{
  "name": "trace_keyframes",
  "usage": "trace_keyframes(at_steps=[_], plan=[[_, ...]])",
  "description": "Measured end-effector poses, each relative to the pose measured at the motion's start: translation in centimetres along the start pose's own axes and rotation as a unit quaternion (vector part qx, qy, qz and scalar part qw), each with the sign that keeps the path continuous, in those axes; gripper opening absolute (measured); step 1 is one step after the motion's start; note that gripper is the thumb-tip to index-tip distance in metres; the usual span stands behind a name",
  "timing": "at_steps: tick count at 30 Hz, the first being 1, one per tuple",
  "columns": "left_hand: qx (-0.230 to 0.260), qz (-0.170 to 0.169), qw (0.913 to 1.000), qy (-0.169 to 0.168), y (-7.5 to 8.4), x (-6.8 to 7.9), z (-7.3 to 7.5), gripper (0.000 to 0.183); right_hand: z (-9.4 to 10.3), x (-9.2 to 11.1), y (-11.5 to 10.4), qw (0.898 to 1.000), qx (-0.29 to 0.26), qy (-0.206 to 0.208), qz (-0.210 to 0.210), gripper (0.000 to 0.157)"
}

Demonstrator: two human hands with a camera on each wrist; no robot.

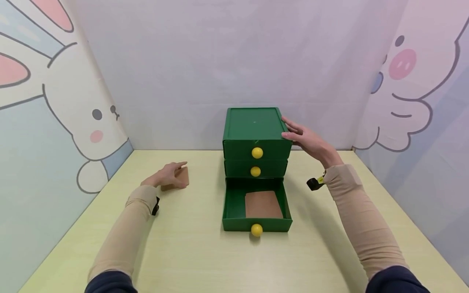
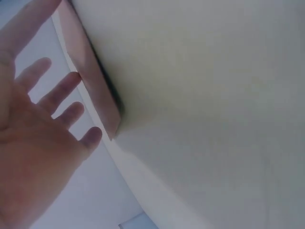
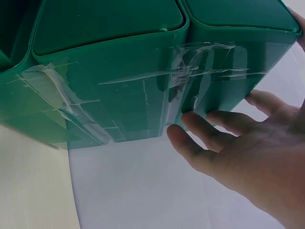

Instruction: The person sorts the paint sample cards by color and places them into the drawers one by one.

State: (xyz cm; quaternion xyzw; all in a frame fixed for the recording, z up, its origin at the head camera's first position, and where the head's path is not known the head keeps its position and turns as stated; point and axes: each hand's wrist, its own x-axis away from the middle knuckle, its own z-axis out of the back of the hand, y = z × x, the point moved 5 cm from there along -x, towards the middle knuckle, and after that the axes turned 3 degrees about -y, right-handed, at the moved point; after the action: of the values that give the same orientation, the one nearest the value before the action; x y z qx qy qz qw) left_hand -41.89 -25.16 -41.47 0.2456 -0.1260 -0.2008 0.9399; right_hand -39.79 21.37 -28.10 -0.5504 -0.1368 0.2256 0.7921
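In the head view a flat brown cardboard-like piece [image 1: 182, 176] lies on the table at the left. My left hand [image 1: 168, 174] is over and around it, thumb toward the near side and fingers toward the far side. The left wrist view shows these fingers [image 2: 61, 93] spread and loosely bent beside the brown edge [image 2: 95, 78]; firm contact is unclear. My right hand [image 1: 309, 140] rests against the upper right side of a green drawer cabinet [image 1: 254, 124], its fingers extended. The bottom drawer [image 1: 234, 224] is pulled out, with a similar brown piece [image 1: 263, 204] inside.
The two upper drawers, each with a yellow knob [image 1: 257, 153], are closed. Clear tape [image 3: 176, 71] runs along the cabinet's side. A pale table [image 1: 176, 244] meets a light back wall [image 1: 176, 81], with cartoon-printed side walls left and right.
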Motion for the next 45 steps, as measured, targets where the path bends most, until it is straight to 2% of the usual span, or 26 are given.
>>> trace_keyframes(at_steps=[11,19,26,29,33,40,45], plan=[[-0.026,0.040,0.9985,-0.027,0.1,0.0,0.1,0.097,-0.2,-0.1,0.0,1.000,-0.005,0.002,0.001,0.071],[-0.038,0.050,0.9980,-0.002,0.1,0.2,0.7,0.107,0.0,0.0,0.1,1.000,-0.005,0.005,0.004,0.070],[-0.047,0.046,0.9978,0.011,1.2,0.9,1.0,0.111,0.0,0.0,0.2,1.000,-0.005,0.006,0.002,0.070],[-0.044,0.035,0.9984,0.010,2.2,1.4,0.9,0.110,-0.1,0.0,0.1,1.000,-0.005,0.004,0.003,0.070],[-0.060,-0.001,0.9981,0.015,4.4,2.3,0.8,0.108,-0.1,0.0,0.2,1.000,-0.004,0.004,0.002,0.070],[-0.127,-0.088,0.9873,0.037,9.4,4.0,0.5,0.101,-0.1,0.0,0.3,1.000,0.000,0.006,-0.001,0.070],[-0.123,-0.136,0.9826,0.030,12.5,4.7,-0.2,0.100,-0.1,0.1,0.2,1.000,-0.005,0.003,0.005,0.071]])
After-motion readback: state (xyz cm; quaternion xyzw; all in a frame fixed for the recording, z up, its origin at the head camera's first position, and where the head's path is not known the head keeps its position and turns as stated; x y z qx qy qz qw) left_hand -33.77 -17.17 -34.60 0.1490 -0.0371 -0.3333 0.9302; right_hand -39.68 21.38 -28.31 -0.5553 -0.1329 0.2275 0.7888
